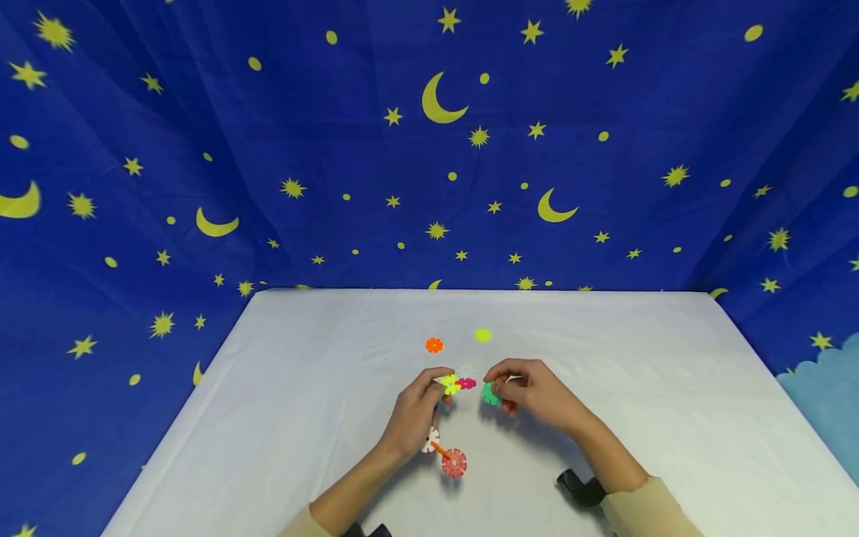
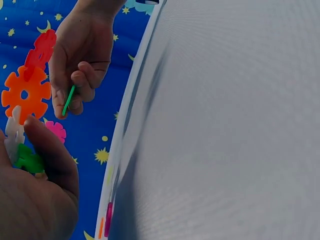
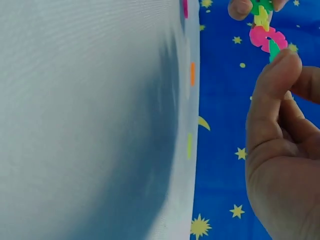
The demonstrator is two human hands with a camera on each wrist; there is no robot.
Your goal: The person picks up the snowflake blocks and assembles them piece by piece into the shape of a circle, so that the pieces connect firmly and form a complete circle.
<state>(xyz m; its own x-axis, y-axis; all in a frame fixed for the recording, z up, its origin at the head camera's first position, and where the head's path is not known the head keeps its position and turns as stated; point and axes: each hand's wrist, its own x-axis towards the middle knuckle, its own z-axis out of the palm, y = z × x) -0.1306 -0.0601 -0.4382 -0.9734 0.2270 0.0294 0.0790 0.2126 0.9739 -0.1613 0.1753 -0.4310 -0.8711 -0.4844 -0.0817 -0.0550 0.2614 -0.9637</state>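
My left hand (image 1: 411, 418) grips a chain of joined notched plastic discs. At its far end are a yellow disc (image 1: 450, 385) and a pink disc (image 1: 467, 383). A white disc (image 1: 431, 441), an orange disc (image 2: 26, 94) and a red disc (image 1: 454, 463) stick out on the near side. A green disc (image 2: 30, 160) of the chain sits between the left fingers. My right hand (image 1: 533, 391) pinches a single green disc (image 1: 491, 394) by its edge, thumb against fingers. That disc is held just right of the pink one, with a small gap between them.
On the white tabletop (image 1: 322, 350) beyond the hands lie a loose orange disc (image 1: 434, 345), a yellow-green disc (image 1: 482, 335) and a pale white disc (image 1: 464, 369). A magenta disc (image 3: 185, 8) shows at the table's edge. Blue star-patterned cloth (image 1: 376, 164) hangs behind.
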